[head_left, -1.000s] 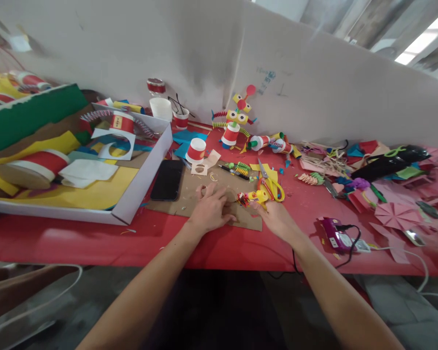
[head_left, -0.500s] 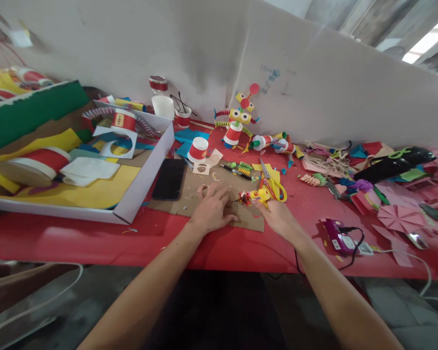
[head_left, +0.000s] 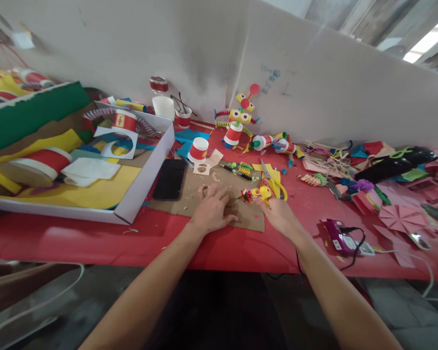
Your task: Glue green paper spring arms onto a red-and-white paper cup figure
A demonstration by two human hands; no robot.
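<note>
My left hand (head_left: 212, 209) rests on the brown cardboard sheet (head_left: 193, 194), fingers apart, with nothing plainly held. To its right, my right hand (head_left: 278, 214) has its fingers closed round the near side of a small yellow piece (head_left: 263, 192). A tuft of red and dark bits (head_left: 246, 196) sits at that piece's left end. Yellow-handled scissors (head_left: 277, 184) lie just beyond my right hand, on yellow paper. Behind the left hand are a black pen (head_left: 235, 171), green and yellow folded paper springs (head_left: 246, 168), and a red and white paper cup (head_left: 198, 149).
A black phone (head_left: 169, 179) lies beside a white box (head_left: 131, 194) of paper and cups at left. Paper-cup figures (head_left: 233, 132) stand by the wall. Pink paper scraps (head_left: 401, 217) and a purple device (head_left: 338, 237) with cables are at right.
The yellow piece and its red tuft have shifted very slightly right. Both hands keep nearly the same places.
</note>
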